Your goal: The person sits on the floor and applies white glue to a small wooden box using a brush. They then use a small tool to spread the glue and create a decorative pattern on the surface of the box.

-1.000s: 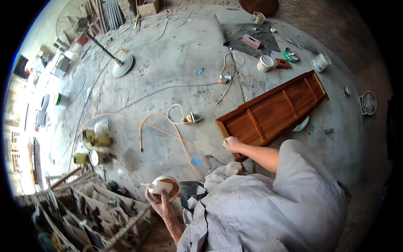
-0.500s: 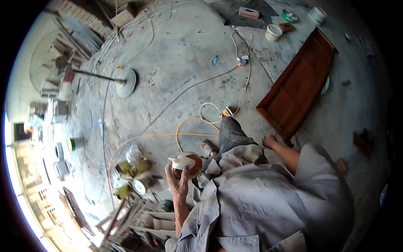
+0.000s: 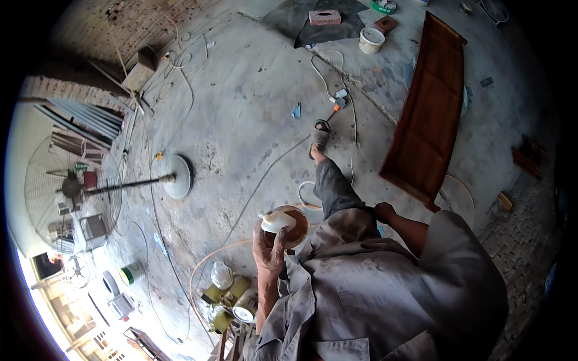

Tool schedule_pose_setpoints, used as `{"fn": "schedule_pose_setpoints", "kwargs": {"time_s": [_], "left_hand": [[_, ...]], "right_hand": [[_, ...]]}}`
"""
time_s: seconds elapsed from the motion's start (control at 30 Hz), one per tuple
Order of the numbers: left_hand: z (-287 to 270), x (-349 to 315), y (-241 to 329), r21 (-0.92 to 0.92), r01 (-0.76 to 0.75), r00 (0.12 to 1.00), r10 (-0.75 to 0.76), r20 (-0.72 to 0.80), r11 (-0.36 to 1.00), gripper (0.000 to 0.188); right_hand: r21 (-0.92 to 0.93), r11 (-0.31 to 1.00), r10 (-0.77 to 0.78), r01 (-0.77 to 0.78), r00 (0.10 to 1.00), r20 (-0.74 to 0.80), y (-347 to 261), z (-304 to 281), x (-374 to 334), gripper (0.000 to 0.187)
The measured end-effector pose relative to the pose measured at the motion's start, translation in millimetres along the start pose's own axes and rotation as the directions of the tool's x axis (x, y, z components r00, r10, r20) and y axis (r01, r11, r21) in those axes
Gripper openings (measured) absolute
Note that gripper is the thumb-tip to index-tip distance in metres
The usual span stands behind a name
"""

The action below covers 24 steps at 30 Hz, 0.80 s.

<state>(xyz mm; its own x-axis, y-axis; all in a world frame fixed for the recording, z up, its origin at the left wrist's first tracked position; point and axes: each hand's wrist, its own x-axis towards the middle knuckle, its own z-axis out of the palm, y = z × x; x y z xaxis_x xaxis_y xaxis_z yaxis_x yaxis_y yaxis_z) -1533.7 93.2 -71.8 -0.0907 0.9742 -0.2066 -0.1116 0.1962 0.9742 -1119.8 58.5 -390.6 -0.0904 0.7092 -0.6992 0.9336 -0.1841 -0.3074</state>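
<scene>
In front of my body, my left hand [image 3: 268,251] is wrapped round a round brown bowl [image 3: 299,231]. A white bottle with a small nozzle [image 3: 278,222] lies tilted across the top of the bowl, and the thumb presses near it. Down by my right thigh hangs my right hand [image 3: 384,212], with its fingers curled in. What those fingers hold, if anything, is hidden. Just beyond that hand, a long reddish-brown wooden panel with raised edges [image 3: 421,114] stands on the floor to the right.
A pedestal fan [image 3: 177,176] stands at the left. Cables and an orange hose [image 3: 208,262] cross the concrete floor, with a plug connector [image 3: 341,99] ahead of my foot. Yellowish machinery [image 3: 232,293] sits at lower left. A white bucket [image 3: 371,41] and tissue box [image 3: 324,17] are far ahead.
One foot has stepped forward toward the plug connector, and my view has shifted. The bowl and bottle stay in my left hand. My right hand remains low at my side.
</scene>
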Motion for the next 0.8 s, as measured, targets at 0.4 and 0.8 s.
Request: {"fn": "schedule_pose_setpoints", "kwargs": {"time_s": [0.4, 0.8], "left_hand": [[73.1, 345.3, -13.5, 0.447, -0.065, 0.996, 0.032, 0.081, 0.892, 0.046], [75.0, 549.4, -198.9, 0.532, -0.062, 0.976, -0.059, 0.209, 0.844, 0.050]], "right_hand": [[0.082, 0.979, 0.199, -0.187, 0.963, -0.180, -18.3, -250.9, 395.8, 0.027], [-0.178, 0.983, -0.020, -0.037, 0.951, -0.307, 10.1, -272.2, 722.1, 0.036]]}}
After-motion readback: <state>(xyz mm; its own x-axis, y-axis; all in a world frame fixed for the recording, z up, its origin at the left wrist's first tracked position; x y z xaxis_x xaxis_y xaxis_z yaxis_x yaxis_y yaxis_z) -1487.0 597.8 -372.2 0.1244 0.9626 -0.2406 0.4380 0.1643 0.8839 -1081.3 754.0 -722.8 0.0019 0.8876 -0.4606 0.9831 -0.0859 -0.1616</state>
